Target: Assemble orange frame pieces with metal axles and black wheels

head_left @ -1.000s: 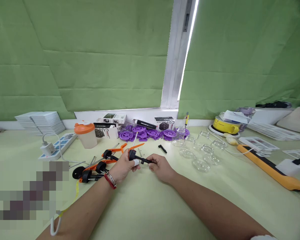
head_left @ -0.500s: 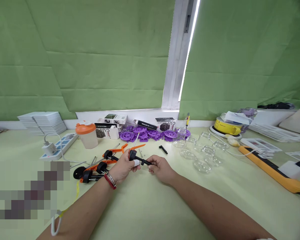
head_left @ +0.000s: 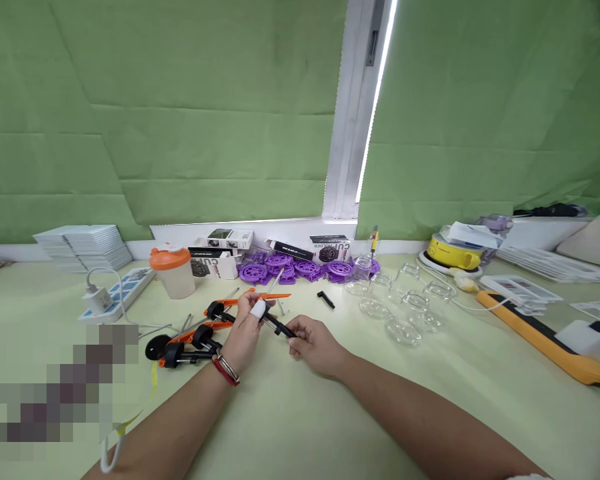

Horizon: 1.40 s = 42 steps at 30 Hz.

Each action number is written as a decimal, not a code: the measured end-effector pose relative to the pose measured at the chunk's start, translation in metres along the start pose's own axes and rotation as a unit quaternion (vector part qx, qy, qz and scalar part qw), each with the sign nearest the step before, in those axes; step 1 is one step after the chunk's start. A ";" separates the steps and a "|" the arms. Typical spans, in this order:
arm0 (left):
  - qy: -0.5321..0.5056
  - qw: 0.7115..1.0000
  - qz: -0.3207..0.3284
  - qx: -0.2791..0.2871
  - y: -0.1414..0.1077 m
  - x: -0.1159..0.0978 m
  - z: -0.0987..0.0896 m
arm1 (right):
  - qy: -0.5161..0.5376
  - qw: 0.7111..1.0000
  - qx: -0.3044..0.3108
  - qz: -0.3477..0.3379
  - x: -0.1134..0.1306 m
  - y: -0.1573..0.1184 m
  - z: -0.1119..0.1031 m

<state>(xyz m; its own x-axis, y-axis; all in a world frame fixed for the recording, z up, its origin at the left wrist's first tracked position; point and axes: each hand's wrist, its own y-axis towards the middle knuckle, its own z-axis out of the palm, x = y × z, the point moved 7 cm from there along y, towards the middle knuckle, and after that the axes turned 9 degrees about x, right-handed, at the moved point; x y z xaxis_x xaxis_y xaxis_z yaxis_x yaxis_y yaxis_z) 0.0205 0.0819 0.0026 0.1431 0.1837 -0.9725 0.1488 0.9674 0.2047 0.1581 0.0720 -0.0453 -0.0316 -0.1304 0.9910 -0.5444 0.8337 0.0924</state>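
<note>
A slim black shafted part (head_left: 279, 325) is held between both hands above the table. My left hand (head_left: 243, 333), with a white cover on one fingertip, is closed around its far left end and mostly hides that end. An orange strip (head_left: 279, 295) and a thin metal rod (head_left: 275, 283) show beyond these fingers; whether they join the held part I cannot tell. My right hand (head_left: 316, 347) pinches the shaft's near right end. Left of my left hand lie several similar black-and-orange assemblies (head_left: 203, 336) with round black heads. A short black piece (head_left: 325, 299) lies beyond my right hand.
Purple wheel-shaped parts (head_left: 307, 270) and cup holder boxes (head_left: 213, 263) line the back. Clear cups (head_left: 416, 303) stand at right, near an orange power strip (head_left: 545, 333). An orange-lidded cup (head_left: 173, 270) and a white power strip (head_left: 120, 297) are at left.
My left hand has turned, bringing its white-covered fingertip up over the black part's head. The shaft now slopes more steeply down to the right. My right hand has shifted slightly left and nearer.
</note>
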 end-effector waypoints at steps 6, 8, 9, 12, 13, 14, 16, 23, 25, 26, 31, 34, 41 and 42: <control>0.103 0.991 0.081 0.006 -0.009 -0.015 0.008 | 0.065 0.997 0.031 -0.012 0.008 -0.002 0.023; 0.122 0.988 0.097 0.022 -0.010 -0.016 0.012 | 0.085 0.996 0.035 -0.014 0.012 -0.003 0.028; 0.124 0.986 0.104 0.036 -0.010 -0.016 0.014 | 0.096 0.995 0.034 -0.016 0.015 -0.003 0.030; 0.137 0.978 0.138 0.083 -0.009 -0.017 0.019 | 0.129 0.991 0.025 -0.022 0.019 -0.003 0.028; 0.152 0.972 0.151 0.096 -0.010 -0.019 0.021 | 0.138 0.990 0.022 -0.023 0.020 -0.002 0.027; 0.175 0.965 0.161 0.106 -0.010 -0.021 0.022 | 0.145 0.989 0.021 -0.022 0.021 -0.002 0.025; 0.235 0.950 0.169 0.121 -0.012 -0.024 0.024 | 0.156 0.987 0.020 -0.018 0.021 -0.001 0.022; 0.324 0.916 0.171 0.161 -0.016 -0.028 0.027 | 0.180 0.984 0.000 -0.003 0.023 -0.007 0.018; 0.350 0.904 0.182 0.166 -0.016 -0.027 0.027 | 0.191 0.982 0.005 0.000 0.025 -0.008 0.019; 0.365 0.896 0.187 0.167 -0.016 -0.026 0.027 | 0.192 0.981 0.006 0.000 0.025 -0.008 0.019; 0.442 0.852 0.215 0.182 -0.017 -0.023 0.030 | 0.183 0.983 0.013 0.004 0.029 -0.009 0.021; 0.480 0.828 0.226 0.182 -0.019 -0.023 0.034 | 0.182 0.983 0.020 -0.002 0.030 -0.009 0.021; 0.531 0.802 0.228 0.149 -0.022 -0.024 0.036 | 0.193 0.981 0.023 0.008 0.029 -0.009 0.021; 0.536 0.800 0.232 0.142 -0.022 -0.025 0.036 | 0.195 0.980 0.025 0.008 0.029 -0.009 0.021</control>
<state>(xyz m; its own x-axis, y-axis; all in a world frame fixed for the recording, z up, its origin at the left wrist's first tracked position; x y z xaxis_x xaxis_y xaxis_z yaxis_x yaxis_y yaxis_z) 0.0491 0.0495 0.0260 -0.6506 0.7015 -0.2909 0.5605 0.7020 0.4394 0.1448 0.0496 -0.0191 0.2772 0.1057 0.9550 -0.5868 0.8057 0.0812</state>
